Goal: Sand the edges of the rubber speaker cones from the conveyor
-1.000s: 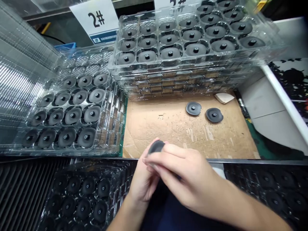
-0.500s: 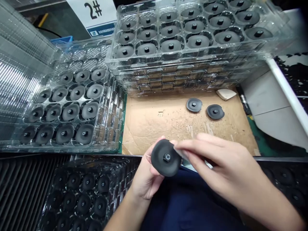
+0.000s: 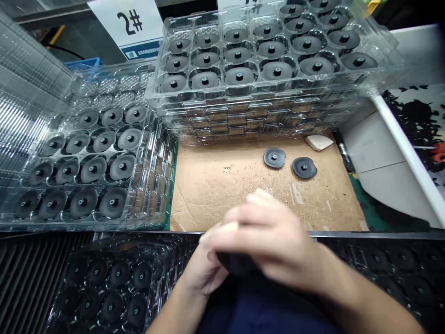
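A stack of clear trays [image 3: 257, 99] fills 12 o'clock, and another clear tray [image 3: 153, 153] sits at 9 o'clock, their pockets keeping rows of grey discs apart. Darker trays [image 3: 114, 287] lie at 7 o'clock. A cardboard sheet [image 3: 222, 195] at the centre appears to give a soft working surface, with two loose discs [image 3: 274, 157] near its far edge. At 6 o'clock, low and close to the body, a black disc [image 3: 236, 264] sits between the hands. The right hand [image 3: 271, 241] curves over it with fingers together, while the left hand [image 3: 205, 273] cups it from below, as if to steady it. Blur hides whether either pinches it.
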Demonstrator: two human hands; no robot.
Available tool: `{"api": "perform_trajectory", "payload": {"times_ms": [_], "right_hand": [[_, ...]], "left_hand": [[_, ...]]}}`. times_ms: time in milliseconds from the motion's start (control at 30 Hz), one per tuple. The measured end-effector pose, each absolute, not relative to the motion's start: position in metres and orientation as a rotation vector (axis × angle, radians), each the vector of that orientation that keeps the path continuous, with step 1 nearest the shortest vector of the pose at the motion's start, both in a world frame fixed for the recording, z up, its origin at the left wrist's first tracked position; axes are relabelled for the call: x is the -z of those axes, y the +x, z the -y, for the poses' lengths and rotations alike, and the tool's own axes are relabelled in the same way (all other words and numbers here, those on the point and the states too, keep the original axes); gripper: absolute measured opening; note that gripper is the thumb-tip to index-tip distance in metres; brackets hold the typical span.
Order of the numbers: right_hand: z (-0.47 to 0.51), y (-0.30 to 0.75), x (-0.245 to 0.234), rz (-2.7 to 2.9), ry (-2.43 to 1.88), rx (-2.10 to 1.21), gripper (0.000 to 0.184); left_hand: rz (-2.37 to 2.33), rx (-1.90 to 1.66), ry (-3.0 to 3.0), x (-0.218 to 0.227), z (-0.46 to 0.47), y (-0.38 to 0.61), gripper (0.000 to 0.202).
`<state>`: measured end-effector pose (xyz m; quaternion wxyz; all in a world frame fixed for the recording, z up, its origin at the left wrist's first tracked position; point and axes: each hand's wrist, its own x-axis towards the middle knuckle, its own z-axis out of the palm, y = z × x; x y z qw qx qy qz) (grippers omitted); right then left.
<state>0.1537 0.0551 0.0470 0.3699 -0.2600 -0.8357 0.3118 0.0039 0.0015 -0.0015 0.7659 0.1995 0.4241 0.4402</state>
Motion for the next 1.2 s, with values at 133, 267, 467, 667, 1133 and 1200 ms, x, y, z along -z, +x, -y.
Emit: {"api": "perform_trajectory", "payload": {"times_ms": [133,267,467,667,1133,1200], "right_hand": [[-0.053,0.160,-0.042,1.775,-1.168,-0.813,0.018],[-0.032,0.148,-0.043,1.882,-1.007,-0.767,0.022],[-0.037,0.161,-0.043,2.041,-1.182,-1.015,0.018],[-0.035,0.146,-0.053,2.057,-0.893,-0.813,0.025],[-0.057,0.145,0.051,1.890,-1.359,-1.215,0.021],[-0.056,0.137,0.064,1.853,-1.400,-1.145,0.023]], "left_hand": [[-0.734,-0.964,0.205,0.001,-0.003,0.005,0.044],[-0.778,-1.092,0.124,0.003,-0.004,0.003,0.048],[-0.802,-1.186,0.164,0.010,-0.003,-0.006,0.058],[-0.818,-1.211,0.166,0.004,-0.003,-0.005,0.048],[-0.633,-1.186,0.120,0.005,0.003,-0.015,0.052],[-0.614,-1.163,0.108,0.002,0.005,-0.015,0.054]]}}
